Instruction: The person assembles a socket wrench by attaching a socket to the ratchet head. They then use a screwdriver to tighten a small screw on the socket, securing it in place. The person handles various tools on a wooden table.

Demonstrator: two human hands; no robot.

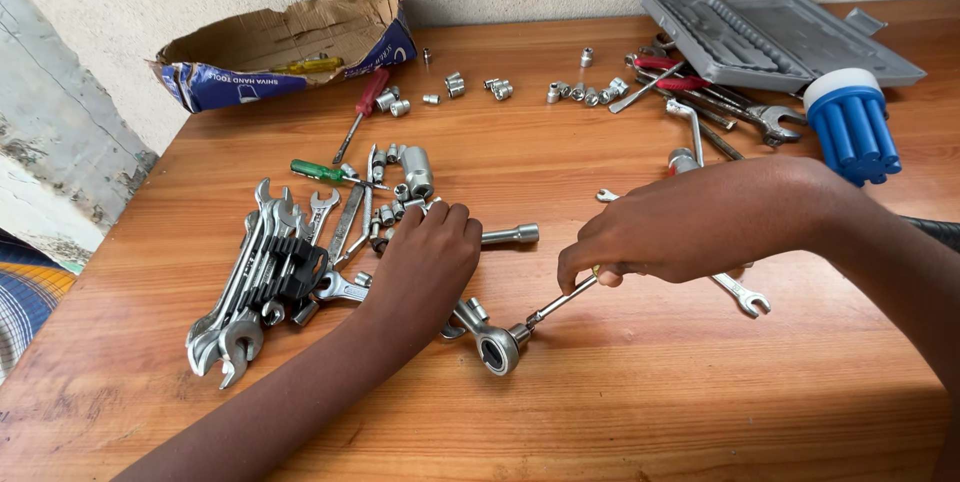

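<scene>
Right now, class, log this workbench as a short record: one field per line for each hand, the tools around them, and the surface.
Left hand: knuckles down among loose sockets beside the spanner rack
Right hand: pinching the handle of a ratchet wrench, whose head lies on the table
Behind: green screwdriver, red screwdriver, torn cardboard box
Far right: grey tool case, blue bit holder
Surface: wooden table
</scene>
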